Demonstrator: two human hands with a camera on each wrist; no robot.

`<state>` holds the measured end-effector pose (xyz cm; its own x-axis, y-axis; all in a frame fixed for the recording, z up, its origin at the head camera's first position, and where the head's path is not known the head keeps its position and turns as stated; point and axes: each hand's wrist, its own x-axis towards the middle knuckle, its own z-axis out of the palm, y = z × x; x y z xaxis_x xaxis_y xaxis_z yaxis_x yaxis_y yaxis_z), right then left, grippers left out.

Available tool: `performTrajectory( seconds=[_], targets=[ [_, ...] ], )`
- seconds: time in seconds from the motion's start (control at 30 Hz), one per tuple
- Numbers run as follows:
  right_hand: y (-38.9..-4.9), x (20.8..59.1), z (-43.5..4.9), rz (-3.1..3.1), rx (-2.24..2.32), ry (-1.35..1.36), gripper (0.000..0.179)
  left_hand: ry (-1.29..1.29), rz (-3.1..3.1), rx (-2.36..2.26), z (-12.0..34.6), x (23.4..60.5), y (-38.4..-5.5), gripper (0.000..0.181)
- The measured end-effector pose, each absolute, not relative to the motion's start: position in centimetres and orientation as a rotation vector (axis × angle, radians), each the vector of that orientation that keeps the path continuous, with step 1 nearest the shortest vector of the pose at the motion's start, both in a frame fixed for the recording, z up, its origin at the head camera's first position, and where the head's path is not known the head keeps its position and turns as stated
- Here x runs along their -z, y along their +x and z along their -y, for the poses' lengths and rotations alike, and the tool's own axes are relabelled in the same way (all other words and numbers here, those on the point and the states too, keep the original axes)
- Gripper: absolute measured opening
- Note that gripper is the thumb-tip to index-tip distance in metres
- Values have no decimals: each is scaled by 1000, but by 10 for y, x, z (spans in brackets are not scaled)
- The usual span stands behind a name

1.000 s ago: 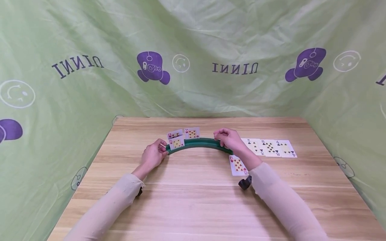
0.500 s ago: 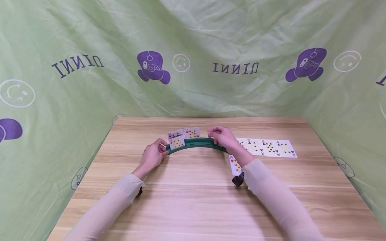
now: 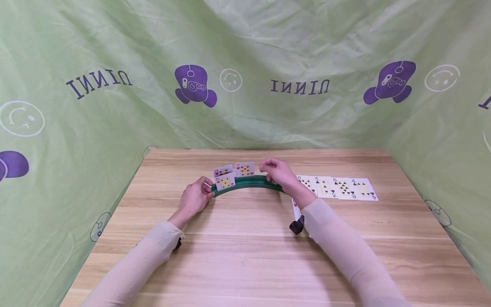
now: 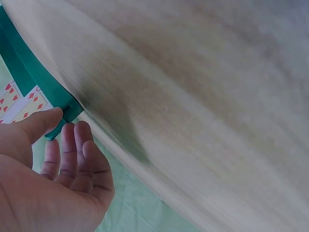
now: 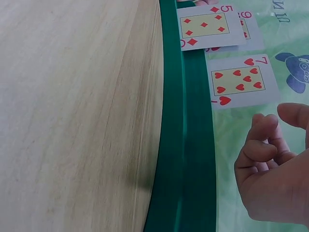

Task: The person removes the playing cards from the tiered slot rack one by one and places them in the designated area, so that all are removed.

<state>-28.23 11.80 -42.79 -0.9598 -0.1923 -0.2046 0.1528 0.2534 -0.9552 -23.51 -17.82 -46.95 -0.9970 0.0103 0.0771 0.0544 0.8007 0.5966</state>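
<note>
Head view: arched green holder [image 3: 254, 182] bearing three red-suited cards [image 3: 225, 182] lay on the counter [image 3: 238, 247].
Left hand [image 3: 193, 197] pinched the holder's left end; right hand [image 3: 280, 174], grip slack and narrow, hung near its right half.

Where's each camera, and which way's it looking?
Head: on the head, facing forward and down at the table; left hand, right hand, sleeves show.
Left wrist: on that wrist, facing the green holder; left hand shows.
Right wrist: on that wrist, facing along the green holder; right hand and some left hand show.
Head and right wrist share the seven of hearts.
</note>
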Motion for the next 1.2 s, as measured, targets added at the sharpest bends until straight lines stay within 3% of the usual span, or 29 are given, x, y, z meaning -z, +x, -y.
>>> performTrajectory(
  seconds=[1.2],
  targets=[
    [-294, 430, -95, -2319, 1771, -141, 17, -39, 2928, 971, 178, 470, -235, 30]
  ],
)
